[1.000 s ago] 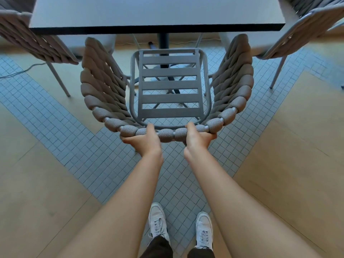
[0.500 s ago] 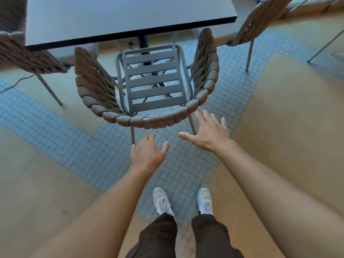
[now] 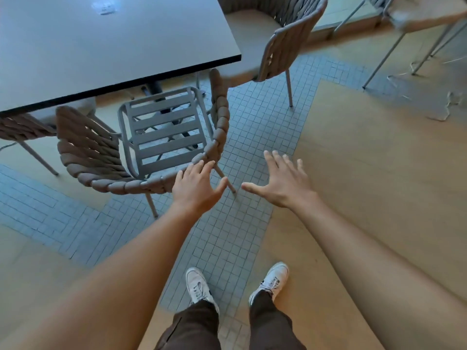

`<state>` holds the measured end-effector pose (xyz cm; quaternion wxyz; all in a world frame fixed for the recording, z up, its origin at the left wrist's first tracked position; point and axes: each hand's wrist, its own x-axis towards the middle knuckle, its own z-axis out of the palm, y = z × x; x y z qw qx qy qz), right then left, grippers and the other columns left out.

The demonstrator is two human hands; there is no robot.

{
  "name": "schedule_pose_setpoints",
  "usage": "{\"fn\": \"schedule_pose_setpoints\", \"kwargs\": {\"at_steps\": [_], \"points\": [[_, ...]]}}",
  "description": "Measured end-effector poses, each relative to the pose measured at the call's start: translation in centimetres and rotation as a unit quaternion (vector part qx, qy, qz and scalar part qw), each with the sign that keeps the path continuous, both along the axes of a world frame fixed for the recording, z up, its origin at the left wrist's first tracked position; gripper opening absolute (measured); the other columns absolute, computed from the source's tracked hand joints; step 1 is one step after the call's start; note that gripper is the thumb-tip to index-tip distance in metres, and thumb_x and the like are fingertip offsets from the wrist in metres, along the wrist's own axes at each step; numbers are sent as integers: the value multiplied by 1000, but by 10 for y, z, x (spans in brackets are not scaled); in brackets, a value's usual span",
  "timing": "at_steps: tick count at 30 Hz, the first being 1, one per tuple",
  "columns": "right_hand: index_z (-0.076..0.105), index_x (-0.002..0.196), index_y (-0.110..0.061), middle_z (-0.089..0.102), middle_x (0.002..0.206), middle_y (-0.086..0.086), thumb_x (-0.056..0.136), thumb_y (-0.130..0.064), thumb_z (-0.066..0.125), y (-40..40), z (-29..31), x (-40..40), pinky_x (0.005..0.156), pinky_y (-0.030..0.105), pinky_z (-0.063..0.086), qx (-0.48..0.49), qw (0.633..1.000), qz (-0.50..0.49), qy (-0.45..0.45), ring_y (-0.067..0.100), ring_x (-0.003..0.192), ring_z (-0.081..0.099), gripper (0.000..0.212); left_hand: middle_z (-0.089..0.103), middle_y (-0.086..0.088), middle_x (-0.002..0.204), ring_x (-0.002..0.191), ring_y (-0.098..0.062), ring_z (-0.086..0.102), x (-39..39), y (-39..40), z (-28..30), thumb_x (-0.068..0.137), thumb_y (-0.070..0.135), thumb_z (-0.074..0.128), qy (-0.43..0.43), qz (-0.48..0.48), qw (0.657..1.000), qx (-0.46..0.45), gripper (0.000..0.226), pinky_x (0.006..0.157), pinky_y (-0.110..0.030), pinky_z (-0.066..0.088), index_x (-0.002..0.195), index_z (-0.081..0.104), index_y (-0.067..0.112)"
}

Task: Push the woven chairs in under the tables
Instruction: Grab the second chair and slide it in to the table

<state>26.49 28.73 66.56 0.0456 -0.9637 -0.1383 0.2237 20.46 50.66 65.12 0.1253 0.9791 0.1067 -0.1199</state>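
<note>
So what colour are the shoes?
White shoes, seen in the head view.

Single head view, steeply downward, close above floor.

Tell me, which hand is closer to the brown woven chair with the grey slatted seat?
Left. The left hand is open with its fingertips at the back rim of the brown woven chair. The right hand is open too, spread over the floor well off to the chair's right.
</note>
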Motion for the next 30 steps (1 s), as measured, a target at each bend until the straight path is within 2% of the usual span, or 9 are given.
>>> {"fn": "schedule_pose_setpoints", "kwargs": {"at_steps": [13, 30], "points": [[-1, 161, -25, 2, 169, 8, 64, -104, 24, -141, 36, 86, 124, 53, 4, -10, 999, 3, -34, 25, 155, 3, 128, 32, -5, 160, 149, -26, 22, 107, -136, 42, 89, 77, 30, -29, -52, 998, 26, 80, 121, -52, 17, 155, 25, 31], [-2, 161, -27, -1, 169, 7, 64, -104, 29, -170, 36, 300, 123, 55, 2, -9, 998, -27, -55, 25, 155, 0, 128, 33, -9, 159, 147, -28, 27, 327, -172, 38, 90, 76, 31, -59, -95, 993, 34, 80, 119, -54, 21, 155, 23, 30]]}}
